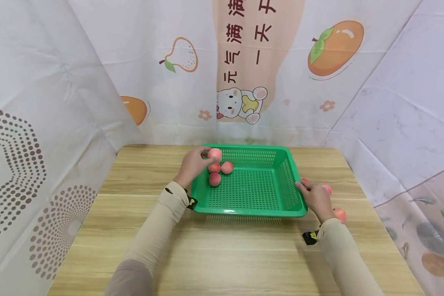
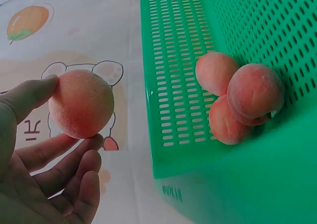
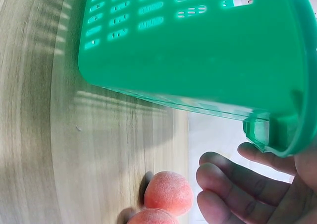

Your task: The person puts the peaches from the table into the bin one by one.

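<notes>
My left hand (image 1: 195, 164) pinches a peach (image 2: 81, 104) between thumb and fingers, above the left end of the green plastic basket (image 1: 244, 213). Inside that end lie more pinkish-red peaches, one of them the front peach (image 1: 215, 179), grouped together. At the basket's right side, my right hand (image 1: 315, 198) holds the rim; the right wrist view has a finger under the rim's edge, the other fingers loosely bent below it, and the thumb out of sight.
Outside the basket, beside and behind my right hand, a few peaches sit on the wooden table (image 1: 229, 263), including a peach (image 1: 339, 214) by the right wrist. A printed curtain (image 1: 185, 102) hangs along the table's back edge.
</notes>
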